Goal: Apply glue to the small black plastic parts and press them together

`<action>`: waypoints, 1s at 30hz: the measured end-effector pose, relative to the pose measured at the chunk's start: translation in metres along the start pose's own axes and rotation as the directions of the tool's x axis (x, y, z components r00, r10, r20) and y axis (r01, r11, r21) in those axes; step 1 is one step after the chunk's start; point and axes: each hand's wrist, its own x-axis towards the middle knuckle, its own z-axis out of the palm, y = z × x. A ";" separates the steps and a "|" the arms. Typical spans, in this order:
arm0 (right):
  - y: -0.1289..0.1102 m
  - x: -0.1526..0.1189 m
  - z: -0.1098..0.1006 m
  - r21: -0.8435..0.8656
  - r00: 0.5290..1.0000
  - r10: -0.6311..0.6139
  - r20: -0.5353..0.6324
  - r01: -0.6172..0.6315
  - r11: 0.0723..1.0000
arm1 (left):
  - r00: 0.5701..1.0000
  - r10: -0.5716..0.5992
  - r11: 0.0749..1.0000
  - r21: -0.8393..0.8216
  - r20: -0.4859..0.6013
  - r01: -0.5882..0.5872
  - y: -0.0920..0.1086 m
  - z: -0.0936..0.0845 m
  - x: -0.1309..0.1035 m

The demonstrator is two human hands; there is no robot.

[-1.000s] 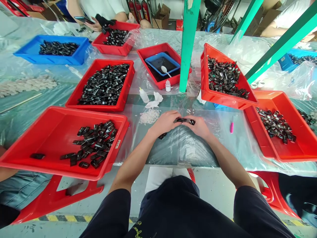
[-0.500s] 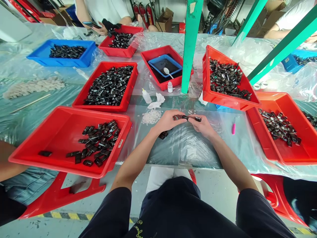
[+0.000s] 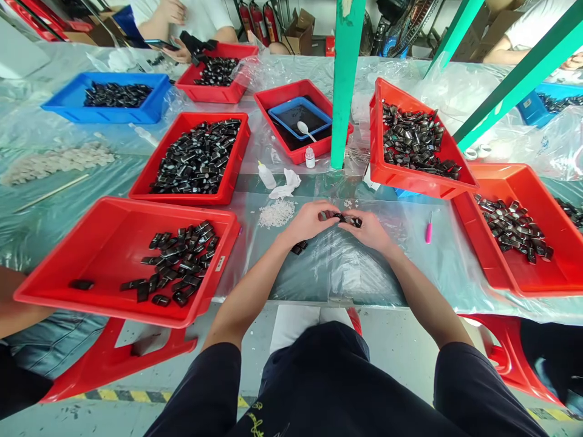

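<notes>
- A small black piece (image 3: 350,221) sits between both hands, over the counter (image 3: 300,282).
- Left hand (image 3: 310,222): fingers pinching its left end.
- Right hand (image 3: 370,230): fingers grasping its right part.
- Other black pieces (image 3: 299,247) lie beside the left wrist.
- White bits (image 3: 277,213) are heaped near the left hand.
- A pink-handled tool (image 3: 429,233) lies right of the right hand.

A small, glossy black oblong piece (image 3: 357,223) contrasts with a large, plain red rectangular plastic tray (image 3: 100,249), a blue plastic tray (image 3: 68,92), a heap of white granules (image 3: 276,213) and a slim pink-handled tool (image 3: 429,233). The upright post (image 3: 345,91) is green; striped floor tape (image 3: 136,396) alternates yellow and black.
</notes>
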 end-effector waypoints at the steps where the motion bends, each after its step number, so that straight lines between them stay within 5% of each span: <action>1: 0.000 0.000 0.000 -0.022 1.000 -0.001 -0.001 0.001 1.000 | 1.000 0.002 1.000 -0.005 0.008 -0.001 0.000 0.000 0.000; 5: 0.004 0.001 -0.002 -0.037 0.995 0.000 -0.098 -0.004 0.999 | 0.999 -0.001 0.999 0.040 -0.041 0.002 -0.008 -0.002 0.003; 9: 0.014 0.008 -0.008 0.036 0.967 0.030 -0.251 -0.022 0.999 | 0.990 -0.017 0.958 0.281 -0.142 0.056 -0.014 -0.002 0.009; 15: 0.022 0.015 -0.022 0.129 0.911 0.093 -0.401 -0.044 0.991 | 0.996 -0.092 0.834 0.547 0.014 0.070 -0.001 0.014 0.029; 22: 0.022 0.016 -0.025 0.147 0.894 0.117 -0.432 -0.059 0.987 | 0.967 -0.080 0.677 0.725 0.243 -0.126 0.009 0.031 0.066; 30: 0.020 0.015 -0.025 0.122 0.899 0.136 -0.417 -0.093 0.988 | 0.939 -0.135 0.706 0.695 0.317 -0.133 0.007 0.013 0.061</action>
